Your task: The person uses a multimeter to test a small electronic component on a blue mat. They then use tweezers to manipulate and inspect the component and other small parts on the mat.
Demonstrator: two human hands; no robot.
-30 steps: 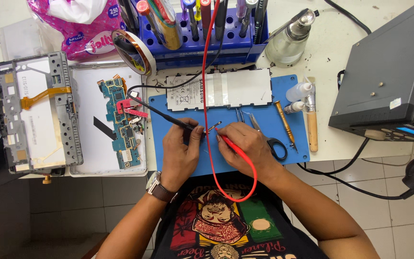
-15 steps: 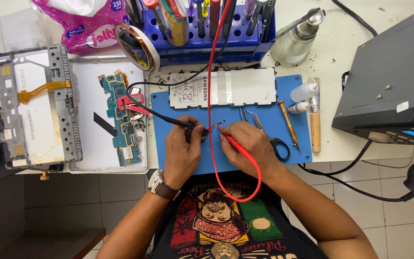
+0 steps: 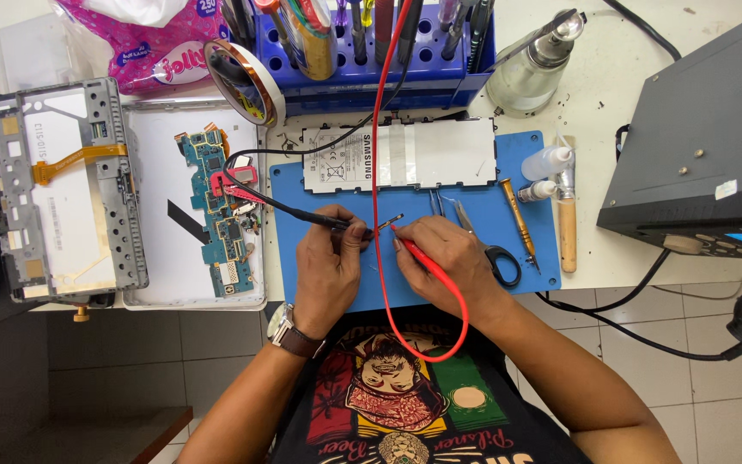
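While pinching the black probe pen-style, left hand rests on the blue mat for steadiness. Right hand closed round the red probe, tips meeting on a small part (too tiny to identify) below the flat battery.

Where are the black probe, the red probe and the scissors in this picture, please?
black probe (image 3: 324, 219), head view, on its dark handle by the left hand.
red probe (image 3: 418, 254), head view, on its red shaft across the right hand.
scissors (image 3: 502, 265), head view, on the black handle loop.
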